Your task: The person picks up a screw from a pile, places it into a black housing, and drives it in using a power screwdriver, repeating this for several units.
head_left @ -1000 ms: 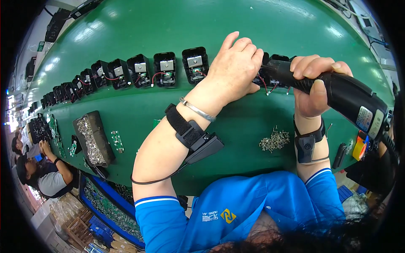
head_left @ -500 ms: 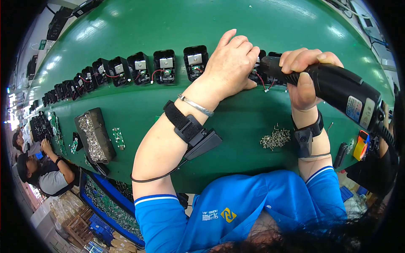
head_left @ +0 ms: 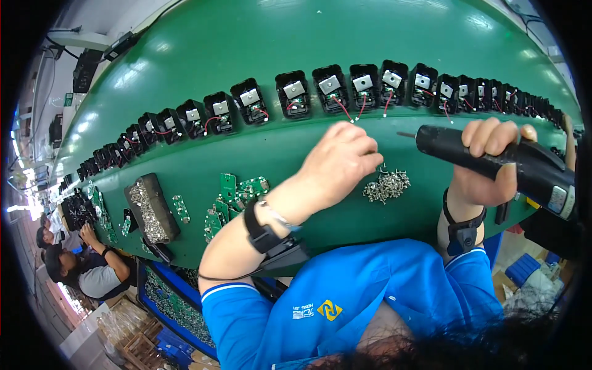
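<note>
We found the tray of screws [head_left: 151,208] and green circuit boards [head_left: 237,196] lying leftmost. Our left hand [head_left: 340,161] was pinching at the loose screw pile [head_left: 387,185] (fingertips closed, though whether on a screw we cannot tell). Our right hand [head_left: 487,161] gripped the electric screwdriver [head_left: 493,159], apparently mid-fastening; next, seating a screw in the black housings [head_left: 345,86], whose red wires crowd the way.

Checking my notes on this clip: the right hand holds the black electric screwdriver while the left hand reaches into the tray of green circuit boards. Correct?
Not quite. In the head view the left hand is at the loose pile of screws, not the green circuit boards. The right hand does hold the black electric screwdriver.
</note>
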Demonstrator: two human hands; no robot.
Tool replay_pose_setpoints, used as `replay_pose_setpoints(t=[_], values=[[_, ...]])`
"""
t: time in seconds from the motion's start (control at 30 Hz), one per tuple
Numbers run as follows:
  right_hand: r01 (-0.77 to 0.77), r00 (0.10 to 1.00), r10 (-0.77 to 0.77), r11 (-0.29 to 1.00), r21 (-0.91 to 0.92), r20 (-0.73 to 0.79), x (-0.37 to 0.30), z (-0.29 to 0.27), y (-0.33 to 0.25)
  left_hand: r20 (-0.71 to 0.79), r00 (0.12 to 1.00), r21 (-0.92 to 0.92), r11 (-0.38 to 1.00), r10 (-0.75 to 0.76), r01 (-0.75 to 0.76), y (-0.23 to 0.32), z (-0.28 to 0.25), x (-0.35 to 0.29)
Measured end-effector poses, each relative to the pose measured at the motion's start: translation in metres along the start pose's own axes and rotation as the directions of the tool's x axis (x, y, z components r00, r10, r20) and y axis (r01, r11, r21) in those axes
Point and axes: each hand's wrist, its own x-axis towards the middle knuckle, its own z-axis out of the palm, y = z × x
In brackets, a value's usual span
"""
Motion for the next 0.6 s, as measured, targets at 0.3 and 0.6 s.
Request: replay_pose_setpoints(t=[0.3, 0.6], values=[[-0.016, 0.996, 0.011, 0.998, -0.062, -0.091, -0.012, -0.019, -0.02, 0.139, 0.988, 0.002, 0.998, 0.064, -0.064, 0.009, 0.028, 0.016], [-0.005, 0.988, 0.012, 0.999, 0.043, -0.151, -0.01, -0.02, -0.021, 0.063, 0.851, -0.629, 0.641, -0.522, 0.44, 0.022, 0.016, 0.012]])
